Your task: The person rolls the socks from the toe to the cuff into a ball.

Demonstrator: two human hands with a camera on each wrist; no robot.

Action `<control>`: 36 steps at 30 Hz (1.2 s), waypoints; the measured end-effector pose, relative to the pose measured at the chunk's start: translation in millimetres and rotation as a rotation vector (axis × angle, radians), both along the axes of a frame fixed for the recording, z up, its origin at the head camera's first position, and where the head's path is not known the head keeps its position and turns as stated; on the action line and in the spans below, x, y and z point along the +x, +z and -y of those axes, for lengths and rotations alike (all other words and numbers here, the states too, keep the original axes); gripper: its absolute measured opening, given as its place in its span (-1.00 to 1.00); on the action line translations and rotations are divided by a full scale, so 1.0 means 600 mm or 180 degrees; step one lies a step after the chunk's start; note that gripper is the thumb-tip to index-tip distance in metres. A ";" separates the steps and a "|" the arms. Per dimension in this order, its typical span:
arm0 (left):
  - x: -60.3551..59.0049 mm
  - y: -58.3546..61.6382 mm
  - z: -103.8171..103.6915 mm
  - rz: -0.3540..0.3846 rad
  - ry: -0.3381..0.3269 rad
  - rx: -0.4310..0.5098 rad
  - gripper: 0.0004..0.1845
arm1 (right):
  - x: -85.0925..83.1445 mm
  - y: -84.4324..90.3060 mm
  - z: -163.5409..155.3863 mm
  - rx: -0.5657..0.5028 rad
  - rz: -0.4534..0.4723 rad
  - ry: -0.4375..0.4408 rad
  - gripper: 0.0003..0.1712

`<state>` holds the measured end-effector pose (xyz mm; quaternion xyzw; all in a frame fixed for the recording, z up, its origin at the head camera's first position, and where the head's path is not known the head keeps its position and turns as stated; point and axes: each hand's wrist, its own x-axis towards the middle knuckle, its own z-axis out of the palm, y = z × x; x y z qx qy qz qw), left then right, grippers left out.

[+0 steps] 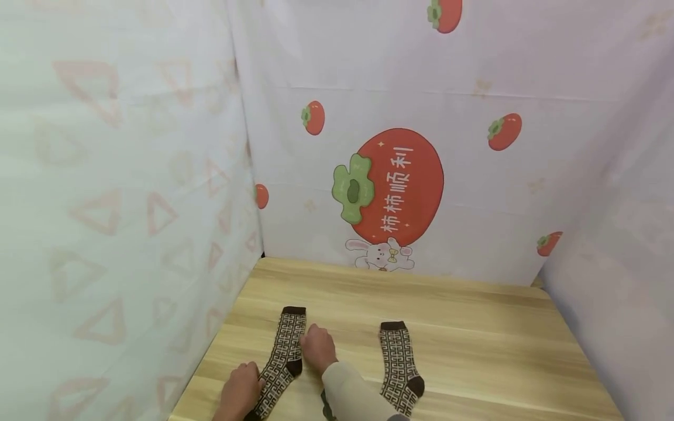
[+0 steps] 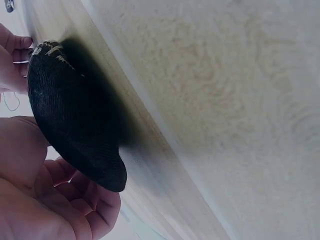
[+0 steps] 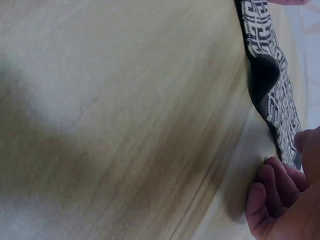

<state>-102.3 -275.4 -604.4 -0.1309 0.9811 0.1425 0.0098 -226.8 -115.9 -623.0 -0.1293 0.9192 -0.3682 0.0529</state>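
Note:
A patterned sock (image 1: 286, 345) with dark cuff, heel and toe lies on the wooden table at the left, cuff pointing away. My left hand (image 1: 241, 389) holds its foot part along the left edge, fingers curled. In the left wrist view the dark toe (image 2: 75, 115) bulges up in front of that hand (image 2: 60, 200), hiding part of the grip. At the sock's leg, my right hand (image 1: 318, 348) pinches the right edge below the cuff. The right wrist view has its thumb (image 3: 302, 140) over the knit and the other fingers (image 3: 270, 192) curled beside it.
A matching sock (image 1: 398, 362) lies flat to the right, its lower end partly behind the right sleeve (image 1: 355, 392). Wood-grain tabletop (image 1: 484, 339) extends around both socks. White printed cloth (image 1: 295, 228) hangs behind the table and along both sides.

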 end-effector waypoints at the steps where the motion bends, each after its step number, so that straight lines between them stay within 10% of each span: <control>1: -0.001 -0.001 -0.001 -0.0004 0.0010 0.0006 -0.73 | -0.001 -0.005 0.003 0.0064 -0.0020 0.0008 -0.69; 14: 0.003 -0.023 0.008 0.0321 0.0252 0.0290 -0.70 | 0.006 -0.021 0.019 0.0817 -0.0344 0.0069 -0.87; 23: -0.010 -0.012 0.017 0.0164 0.0070 0.0074 -0.70 | -0.010 -0.008 0.029 0.0657 -0.0089 0.0161 -0.50; 36: -0.014 -0.002 0.016 0.0229 -0.0064 0.0015 -0.64 | -0.026 0.003 0.020 0.1020 -0.0505 0.0794 -0.87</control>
